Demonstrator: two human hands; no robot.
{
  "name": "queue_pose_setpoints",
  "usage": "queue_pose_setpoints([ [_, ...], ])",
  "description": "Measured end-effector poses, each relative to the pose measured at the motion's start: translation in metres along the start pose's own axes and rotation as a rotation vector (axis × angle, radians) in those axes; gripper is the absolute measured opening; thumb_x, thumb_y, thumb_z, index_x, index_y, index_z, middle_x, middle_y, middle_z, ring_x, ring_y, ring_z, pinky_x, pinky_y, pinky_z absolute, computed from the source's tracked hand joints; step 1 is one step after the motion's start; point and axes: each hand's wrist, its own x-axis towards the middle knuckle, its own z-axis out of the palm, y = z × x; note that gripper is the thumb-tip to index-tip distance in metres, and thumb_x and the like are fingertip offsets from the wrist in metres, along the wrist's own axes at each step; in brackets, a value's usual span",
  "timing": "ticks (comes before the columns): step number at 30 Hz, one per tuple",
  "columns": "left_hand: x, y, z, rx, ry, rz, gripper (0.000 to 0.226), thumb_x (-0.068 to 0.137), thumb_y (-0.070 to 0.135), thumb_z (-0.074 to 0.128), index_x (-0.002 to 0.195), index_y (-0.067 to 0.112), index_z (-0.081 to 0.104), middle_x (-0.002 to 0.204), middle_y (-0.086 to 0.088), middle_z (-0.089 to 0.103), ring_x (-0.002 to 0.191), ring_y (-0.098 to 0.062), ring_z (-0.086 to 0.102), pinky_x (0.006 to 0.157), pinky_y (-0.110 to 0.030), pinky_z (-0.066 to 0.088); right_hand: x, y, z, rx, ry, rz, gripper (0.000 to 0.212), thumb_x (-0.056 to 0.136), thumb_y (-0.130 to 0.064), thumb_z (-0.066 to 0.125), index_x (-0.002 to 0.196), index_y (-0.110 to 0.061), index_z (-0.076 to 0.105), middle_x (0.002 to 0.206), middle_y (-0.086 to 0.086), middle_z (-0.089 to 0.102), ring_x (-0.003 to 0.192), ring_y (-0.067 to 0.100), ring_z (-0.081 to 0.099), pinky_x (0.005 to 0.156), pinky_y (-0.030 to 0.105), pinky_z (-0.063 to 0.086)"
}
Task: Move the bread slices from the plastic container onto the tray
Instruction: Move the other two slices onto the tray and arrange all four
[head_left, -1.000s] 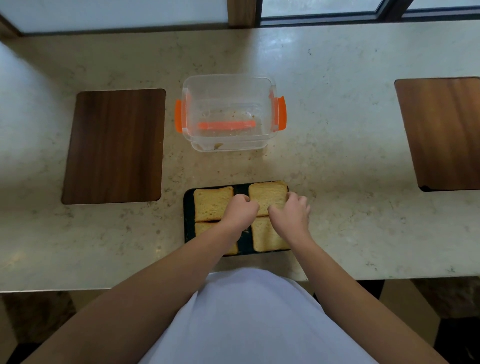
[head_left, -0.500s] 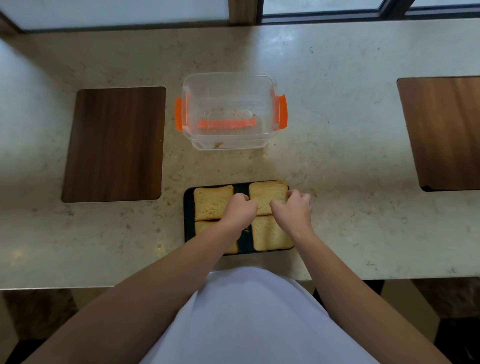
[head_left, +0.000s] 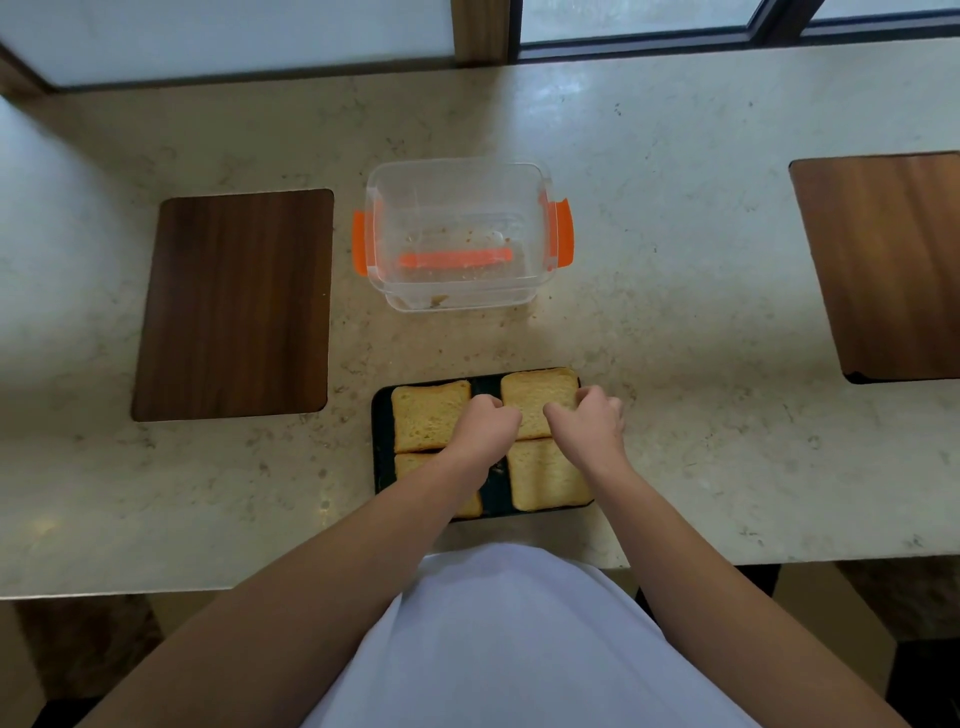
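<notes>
A black tray (head_left: 382, 441) lies near the counter's front edge with several toasted bread slices on it. One slice (head_left: 429, 422) is at the far left and one (head_left: 548, 479) at the near right. A third slice (head_left: 411, 462) is mostly hidden under my left forearm. My left hand (head_left: 485, 426) and my right hand (head_left: 589, 423) are curled on the left and right edges of the far right slice (head_left: 535, 397), which rests on the tray. Behind the tray, the clear plastic container (head_left: 460, 170) with orange clips holds only crumbs.
A dark wooden board (head_left: 234, 304) is set in the beige stone counter (head_left: 675, 312) to the left of the container. Another wooden board (head_left: 883, 265) is at the far right. A window frame runs along the back edge. My white shirt fills the bottom of the view.
My hands have drawn slightly apart over the far right slice, so more of it shows between them. The other slices, the tray and the container have not moved.
</notes>
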Motion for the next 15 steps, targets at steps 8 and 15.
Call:
queue_pose_setpoints([
  [8, 0.0078, -0.0045, -0.0006, -0.041, 0.022, -0.016, 0.047, 0.091, 0.015, 0.05, 0.138, 0.009, 0.051, 0.134, -0.007, 0.055, 0.119, -0.026, 0.053, 0.102, -0.045, 0.046, 0.0008, 0.001, 0.0009, 0.05, -0.004, 0.006, 0.059, 0.085, -0.027, 0.059, 0.139, -0.007, 0.046, 0.142, 0.014, 0.036, 0.131, 0.031, 0.037, 0.11, 0.05, 0.036],
  [15, 0.0092, -0.0064, -0.0033, -0.084, 0.038, -0.015, 0.038, 0.091, 0.016, 0.052, 0.128, 0.011, 0.054, 0.113, -0.001, 0.055, 0.108, -0.023, 0.054, 0.097, -0.042, 0.048, 0.0062, -0.0015, 0.0015, 0.112, -0.043, 0.027, 0.062, 0.084, -0.031, 0.059, 0.14, -0.007, 0.045, 0.145, 0.013, 0.038, 0.133, 0.03, 0.038, 0.105, 0.045, 0.04],
])
